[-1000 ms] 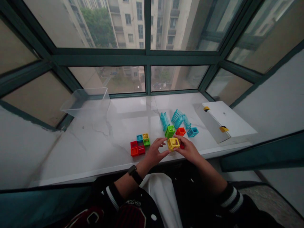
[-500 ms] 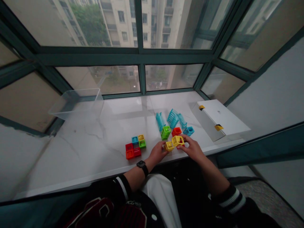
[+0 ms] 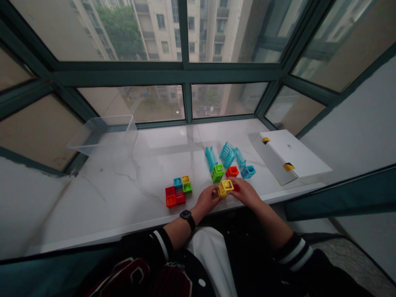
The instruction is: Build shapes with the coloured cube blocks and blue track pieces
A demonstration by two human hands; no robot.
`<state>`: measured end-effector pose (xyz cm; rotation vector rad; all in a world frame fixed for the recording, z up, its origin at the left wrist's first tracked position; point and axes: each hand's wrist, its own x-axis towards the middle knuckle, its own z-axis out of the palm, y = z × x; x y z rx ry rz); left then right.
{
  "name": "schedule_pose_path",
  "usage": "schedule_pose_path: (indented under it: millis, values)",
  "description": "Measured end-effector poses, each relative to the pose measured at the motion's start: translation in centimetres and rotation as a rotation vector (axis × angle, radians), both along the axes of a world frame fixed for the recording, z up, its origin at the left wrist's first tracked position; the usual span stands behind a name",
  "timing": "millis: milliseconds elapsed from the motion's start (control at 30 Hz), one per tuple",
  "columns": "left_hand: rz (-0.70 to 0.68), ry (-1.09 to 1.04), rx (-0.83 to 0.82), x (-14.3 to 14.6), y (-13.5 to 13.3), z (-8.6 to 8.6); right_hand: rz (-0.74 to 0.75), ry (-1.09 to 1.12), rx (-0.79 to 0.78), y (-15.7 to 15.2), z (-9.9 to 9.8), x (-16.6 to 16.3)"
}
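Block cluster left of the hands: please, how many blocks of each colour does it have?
Red blocks: 2
Orange block: 1
Blue block: 1
Yellow block: 1
Green block: 1
Total: 6

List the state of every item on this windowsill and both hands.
Left hand, gripping the yellow blocks.
Right hand, gripping the same yellow blocks.
Block cluster, joined, lying flat.
Green block, loose, upright.
Clear bin, open, no lid.
White box, shut, yellow tape tabs.
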<state>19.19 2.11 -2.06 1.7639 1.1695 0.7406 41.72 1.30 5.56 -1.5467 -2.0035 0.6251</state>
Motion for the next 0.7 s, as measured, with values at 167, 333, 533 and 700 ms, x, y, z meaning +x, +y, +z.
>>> schedule_pose_path:
  millis: [167,333,533,700]
  values:
    - [-0.006,0.003,0.030,0.01,-0.03,-0.06,0.022,0.006,-0.002,0.19,-0.53,-0.08]
    - [0.006,0.004,0.030,-0.03,-0.05,0.11,0.050,-0.017,-0.012,0.22,-0.39,-0.20]
    - [0.003,0.020,0.041,-0.06,-0.02,0.09,0.067,-0.035,0.006,0.15,-0.63,-0.25]
    - [-0.004,0.013,0.068,-0.06,0.01,-0.42,0.098,-0.046,-0.006,0.15,-0.90,-0.25]
